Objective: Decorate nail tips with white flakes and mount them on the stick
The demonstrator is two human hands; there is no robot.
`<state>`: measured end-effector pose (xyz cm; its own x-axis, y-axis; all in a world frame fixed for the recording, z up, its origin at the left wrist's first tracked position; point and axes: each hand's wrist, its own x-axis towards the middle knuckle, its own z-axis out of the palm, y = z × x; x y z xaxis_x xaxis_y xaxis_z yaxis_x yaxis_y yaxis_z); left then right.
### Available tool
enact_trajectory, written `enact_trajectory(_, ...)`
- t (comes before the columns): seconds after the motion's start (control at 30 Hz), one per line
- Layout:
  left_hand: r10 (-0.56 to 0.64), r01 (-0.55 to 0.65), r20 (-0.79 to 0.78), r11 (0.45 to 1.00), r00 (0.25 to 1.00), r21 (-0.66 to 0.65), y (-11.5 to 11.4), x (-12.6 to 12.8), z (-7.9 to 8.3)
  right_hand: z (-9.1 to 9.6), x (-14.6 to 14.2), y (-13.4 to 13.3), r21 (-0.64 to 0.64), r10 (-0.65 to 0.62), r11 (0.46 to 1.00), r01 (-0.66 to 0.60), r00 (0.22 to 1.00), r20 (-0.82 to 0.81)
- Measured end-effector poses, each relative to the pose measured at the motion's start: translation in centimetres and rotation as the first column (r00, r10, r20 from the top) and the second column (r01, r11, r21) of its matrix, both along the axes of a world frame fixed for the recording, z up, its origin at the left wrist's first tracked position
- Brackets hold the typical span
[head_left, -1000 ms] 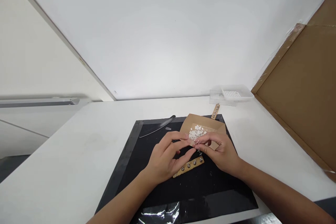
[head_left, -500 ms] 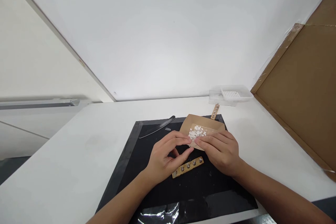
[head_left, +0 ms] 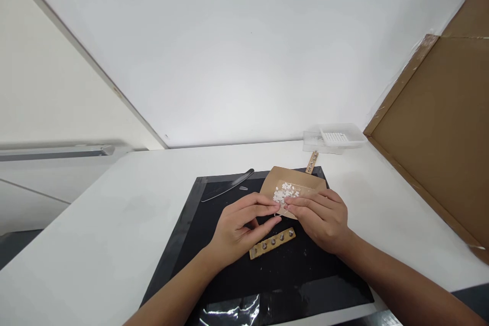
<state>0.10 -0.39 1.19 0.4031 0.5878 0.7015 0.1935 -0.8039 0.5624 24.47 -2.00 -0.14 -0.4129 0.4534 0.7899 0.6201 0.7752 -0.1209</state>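
Head view: left hand (head_left: 239, 229) and right hand (head_left: 319, 219) pinch fingertip to fingertip, on what I cannot tell, at the near edge of the brown card (head_left: 303, 179), beside its white bits (head_left: 284, 192). These look light and scatter-prone; nip them singly

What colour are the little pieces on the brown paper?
White pieces, clearest in head view.

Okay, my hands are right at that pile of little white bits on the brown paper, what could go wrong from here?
The left hand and right hand meet at the near edge of the paper. A nudge could tip it and scatter the loose white bits onto the mat. The studded strip lies just beneath the left hand, so a careless move might knock it askew.
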Motion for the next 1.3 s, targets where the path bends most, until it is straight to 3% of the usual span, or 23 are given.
enact_trajectory(0.23,0.043,-0.042,-0.010,0.995,0.999,0.091,0.0,0.1,-0.2,0.4,-0.5,0.1,0.024,-0.039,0.999,0.039,0.999,-0.001)
enact_trajectory(0.53,0.065,-0.063,-0.023,0.994,0.998,0.088,-0.3,0.1,0.0,0.7,-0.8,0.2,-0.009,-0.011,1.000,0.011,0.999,-0.051)
enact_trajectory(1.03,0.101,-0.102,-0.042,0.995,0.994,-0.023,-0.5,0.0,0.1,1.0,-1.6,0.1,-0.084,0.053,0.994,-0.073,0.974,-0.218)
enact_trajectory(1.3,0.026,-0.029,-0.020,0.991,0.999,-0.130,-0.3,-0.2,0.0,0.8,-1.6,0.3,-0.141,0.053,0.986,-0.092,0.965,-0.258)
